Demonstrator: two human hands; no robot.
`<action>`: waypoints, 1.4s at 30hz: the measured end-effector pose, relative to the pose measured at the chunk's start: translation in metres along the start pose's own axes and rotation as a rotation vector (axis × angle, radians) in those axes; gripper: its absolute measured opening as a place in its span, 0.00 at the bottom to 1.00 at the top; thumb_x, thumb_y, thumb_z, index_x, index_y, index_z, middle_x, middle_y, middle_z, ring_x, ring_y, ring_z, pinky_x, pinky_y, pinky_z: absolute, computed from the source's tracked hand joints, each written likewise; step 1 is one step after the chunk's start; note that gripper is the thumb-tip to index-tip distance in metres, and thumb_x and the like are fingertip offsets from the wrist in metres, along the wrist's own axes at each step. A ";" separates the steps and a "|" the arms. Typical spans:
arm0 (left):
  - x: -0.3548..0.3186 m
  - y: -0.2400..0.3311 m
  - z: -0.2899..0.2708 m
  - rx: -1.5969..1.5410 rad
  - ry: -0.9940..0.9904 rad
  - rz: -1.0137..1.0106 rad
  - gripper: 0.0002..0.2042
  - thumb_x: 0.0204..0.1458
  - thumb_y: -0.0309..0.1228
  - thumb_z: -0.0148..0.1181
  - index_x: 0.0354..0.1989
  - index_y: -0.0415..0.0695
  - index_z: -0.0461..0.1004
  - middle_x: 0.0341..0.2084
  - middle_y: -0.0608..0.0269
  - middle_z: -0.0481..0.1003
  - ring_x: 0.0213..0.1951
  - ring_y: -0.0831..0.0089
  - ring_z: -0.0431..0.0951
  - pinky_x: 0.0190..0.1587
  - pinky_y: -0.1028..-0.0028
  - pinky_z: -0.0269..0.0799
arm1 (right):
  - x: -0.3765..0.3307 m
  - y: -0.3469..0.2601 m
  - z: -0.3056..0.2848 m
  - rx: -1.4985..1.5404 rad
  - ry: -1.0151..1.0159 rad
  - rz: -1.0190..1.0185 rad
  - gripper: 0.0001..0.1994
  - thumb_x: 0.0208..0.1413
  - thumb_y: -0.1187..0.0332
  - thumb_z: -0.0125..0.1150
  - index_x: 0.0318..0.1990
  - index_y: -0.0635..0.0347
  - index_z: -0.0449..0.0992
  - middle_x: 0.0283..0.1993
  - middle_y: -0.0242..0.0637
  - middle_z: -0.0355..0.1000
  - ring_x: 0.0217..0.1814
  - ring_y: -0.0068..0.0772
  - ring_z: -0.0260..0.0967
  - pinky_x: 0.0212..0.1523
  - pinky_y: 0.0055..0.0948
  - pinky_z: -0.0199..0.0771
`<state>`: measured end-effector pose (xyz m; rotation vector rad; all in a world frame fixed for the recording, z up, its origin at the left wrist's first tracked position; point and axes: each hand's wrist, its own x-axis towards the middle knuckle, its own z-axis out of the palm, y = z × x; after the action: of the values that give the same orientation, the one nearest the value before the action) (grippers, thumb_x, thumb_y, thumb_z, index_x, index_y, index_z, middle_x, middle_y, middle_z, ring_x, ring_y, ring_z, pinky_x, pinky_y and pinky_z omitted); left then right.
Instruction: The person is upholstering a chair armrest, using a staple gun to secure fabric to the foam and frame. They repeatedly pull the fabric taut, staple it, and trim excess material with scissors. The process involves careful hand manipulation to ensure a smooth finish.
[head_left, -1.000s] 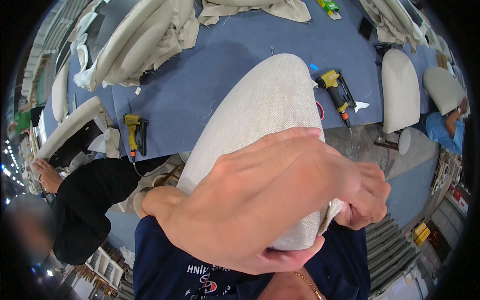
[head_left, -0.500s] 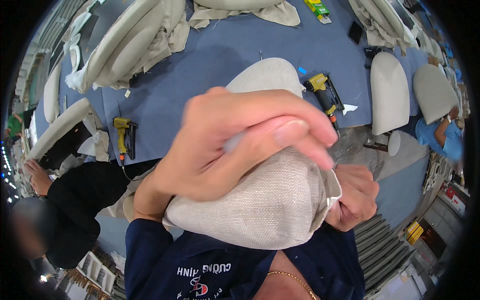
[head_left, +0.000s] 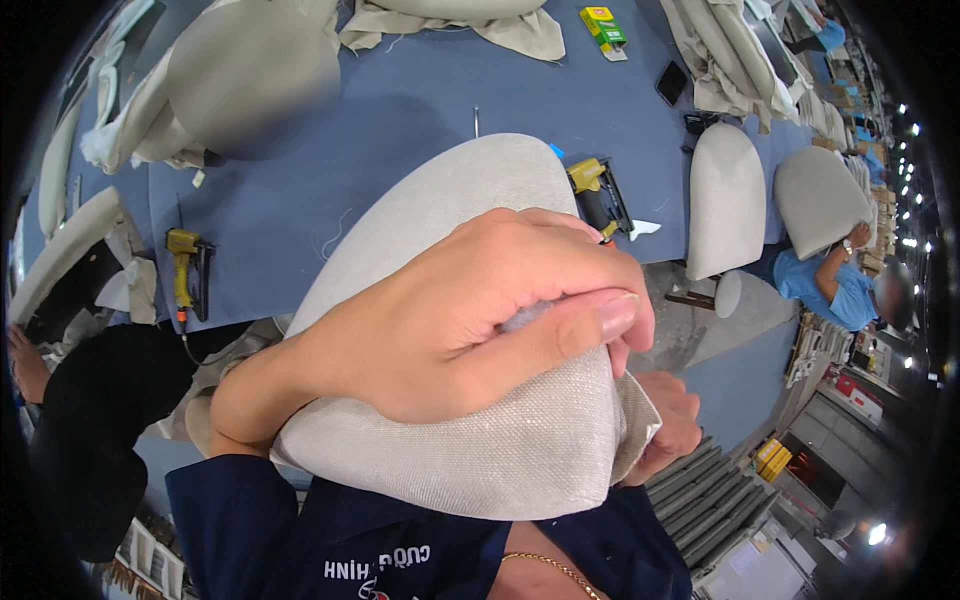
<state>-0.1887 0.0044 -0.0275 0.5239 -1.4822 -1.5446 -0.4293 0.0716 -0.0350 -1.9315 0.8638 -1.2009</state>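
A rounded chair-back pad [head_left: 440,460] covered in beige woven fabric stands tilted against my chest. Across its face lies my left hand [head_left: 500,320], fingers curled and thumb pressed toward them. A bluish-grey bit of something shows in the gap between thumb and fingers; its kind cannot be made out. My right hand [head_left: 665,430] is closed at the pad's right side, behind a folded flap of its fabric [head_left: 635,430]. Much of that hand is hidden by the flap.
On the blue-covered table [head_left: 400,110] lie two yellow-and-black staple guns [head_left: 185,270] [head_left: 600,195], a green-and-yellow box [head_left: 605,32] and a phone [head_left: 671,83]. More beige pads [head_left: 727,200] stand around. A co-worker in black [head_left: 110,420] is at left, another in blue [head_left: 820,290] at right.
My left hand has shifted right and down over the pad, uncovering more of its upper part. My view has turned, so the table things sit further left. A blurred beige shape appears at upper left.
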 end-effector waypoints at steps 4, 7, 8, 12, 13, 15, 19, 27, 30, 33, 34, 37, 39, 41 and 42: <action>0.001 -0.005 -0.001 0.016 0.015 0.033 0.12 0.61 0.29 0.50 0.35 0.37 0.79 0.26 0.57 0.80 0.33 0.66 0.79 0.50 0.63 0.66 | 0.008 -0.001 0.003 -0.003 -0.007 -0.039 0.18 0.58 0.68 0.65 0.19 0.68 0.71 0.13 0.35 0.63 0.09 0.31 0.59 0.12 0.28 0.54; 0.000 -0.003 -0.002 0.006 0.029 0.039 0.11 0.60 0.28 0.49 0.34 0.37 0.79 0.25 0.57 0.80 0.31 0.66 0.78 0.49 0.64 0.66 | 0.018 -0.001 0.000 0.000 -0.037 -0.067 0.19 0.59 0.68 0.64 0.18 0.69 0.71 0.13 0.36 0.63 0.09 0.30 0.59 0.12 0.27 0.53; -0.001 -0.002 -0.002 0.000 0.038 0.033 0.11 0.60 0.28 0.49 0.34 0.37 0.79 0.25 0.57 0.80 0.30 0.66 0.78 0.49 0.64 0.66 | 0.021 0.000 -0.001 0.000 -0.046 -0.079 0.19 0.59 0.68 0.64 0.18 0.69 0.70 0.13 0.36 0.63 0.09 0.30 0.59 0.12 0.27 0.53; 0.000 0.000 -0.002 0.005 0.042 0.016 0.11 0.59 0.29 0.49 0.34 0.37 0.79 0.25 0.57 0.79 0.30 0.66 0.78 0.50 0.64 0.66 | 0.009 0.002 0.016 -0.048 0.121 -0.089 0.21 0.60 0.66 0.65 0.18 0.69 0.70 0.13 0.36 0.62 0.09 0.30 0.58 0.11 0.27 0.53; 0.001 0.000 -0.002 0.026 0.037 0.014 0.11 0.59 0.30 0.50 0.34 0.38 0.79 0.25 0.57 0.79 0.30 0.67 0.78 0.51 0.64 0.66 | 0.006 0.002 0.020 -0.063 0.162 -0.085 0.21 0.60 0.65 0.65 0.18 0.69 0.70 0.13 0.36 0.62 0.09 0.30 0.59 0.12 0.27 0.53; 0.001 -0.002 0.001 0.049 0.052 0.036 0.11 0.59 0.31 0.50 0.34 0.38 0.79 0.25 0.57 0.79 0.31 0.67 0.78 0.52 0.63 0.65 | 0.003 0.000 0.023 -0.081 0.190 -0.070 0.22 0.60 0.64 0.66 0.18 0.69 0.70 0.13 0.36 0.62 0.09 0.30 0.59 0.12 0.27 0.52; -0.005 -0.007 0.001 0.017 0.079 0.076 0.13 0.58 0.34 0.52 0.35 0.38 0.79 0.26 0.59 0.80 0.32 0.66 0.78 0.53 0.61 0.65 | 0.012 0.000 0.014 0.010 0.092 -0.039 0.22 0.59 0.62 0.67 0.18 0.69 0.70 0.13 0.36 0.62 0.09 0.31 0.59 0.12 0.28 0.52; -0.023 0.012 -0.017 0.144 -0.013 0.154 0.44 0.32 0.72 0.68 0.42 0.38 0.81 0.36 0.57 0.81 0.42 0.53 0.80 0.61 0.49 0.60 | -0.012 0.027 -0.026 -0.095 -0.044 0.108 0.21 0.55 0.60 0.69 0.17 0.64 0.71 0.12 0.31 0.59 0.10 0.29 0.56 0.15 0.29 0.51; -0.018 0.030 -0.020 0.272 -0.165 0.185 0.46 0.22 0.68 0.76 0.46 0.41 0.80 0.41 0.56 0.80 0.49 0.48 0.78 0.64 0.43 0.54 | -0.028 0.036 -0.038 -0.184 0.031 0.256 0.20 0.55 0.60 0.68 0.16 0.61 0.70 0.12 0.32 0.56 0.11 0.27 0.53 0.16 0.30 0.50; -0.036 0.038 -0.026 0.336 -0.264 0.289 0.43 0.20 0.58 0.83 0.47 0.44 0.79 0.44 0.54 0.80 0.53 0.47 0.78 0.65 0.39 0.55 | -0.004 0.033 -0.039 -0.244 0.142 0.368 0.19 0.57 0.56 0.67 0.20 0.59 0.76 0.13 0.29 0.64 0.14 0.23 0.61 0.18 0.28 0.57; -0.049 0.043 -0.024 0.367 -0.261 0.323 0.42 0.19 0.54 0.86 0.46 0.45 0.79 0.44 0.53 0.79 0.54 0.47 0.78 0.65 0.39 0.56 | 0.022 0.033 -0.028 -0.178 0.174 0.293 0.16 0.57 0.60 0.68 0.21 0.60 0.77 0.14 0.32 0.64 0.15 0.23 0.62 0.17 0.27 0.57; -0.043 0.048 -0.008 0.327 -0.141 0.293 0.28 0.30 0.35 0.81 0.43 0.35 0.80 0.36 0.44 0.81 0.49 0.39 0.79 0.58 0.39 0.67 | 0.100 0.044 0.010 0.118 0.202 0.007 0.17 0.58 0.67 0.67 0.19 0.60 0.72 0.14 0.41 0.59 0.13 0.35 0.53 0.18 0.34 0.53; -0.038 0.049 -0.001 0.345 -0.134 0.214 0.27 0.33 0.33 0.80 0.44 0.36 0.79 0.39 0.45 0.81 0.52 0.39 0.78 0.60 0.38 0.67 | 0.140 0.048 0.040 0.201 0.163 -0.117 0.23 0.60 0.62 0.64 0.17 0.64 0.65 0.14 0.46 0.55 0.15 0.44 0.49 0.19 0.39 0.52; -0.021 0.056 0.003 0.336 -0.255 0.153 0.23 0.36 0.32 0.79 0.41 0.37 0.77 0.39 0.46 0.81 0.52 0.40 0.78 0.60 0.38 0.67 | 0.162 0.047 0.066 0.281 0.147 -0.110 0.26 0.62 0.57 0.62 0.18 0.67 0.64 0.14 0.47 0.54 0.16 0.45 0.48 0.19 0.41 0.52; -0.029 0.056 0.007 0.368 -0.322 0.140 0.23 0.37 0.32 0.79 0.40 0.37 0.77 0.38 0.46 0.81 0.51 0.40 0.78 0.59 0.38 0.67 | 0.155 0.046 0.080 0.287 0.109 -0.125 0.26 0.62 0.57 0.62 0.18 0.67 0.64 0.14 0.47 0.54 0.16 0.44 0.48 0.19 0.40 0.52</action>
<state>-0.1620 0.0392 0.0189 0.3801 -2.0268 -1.2931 -0.3095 -0.0630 -0.0281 -1.7207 0.5933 -1.4309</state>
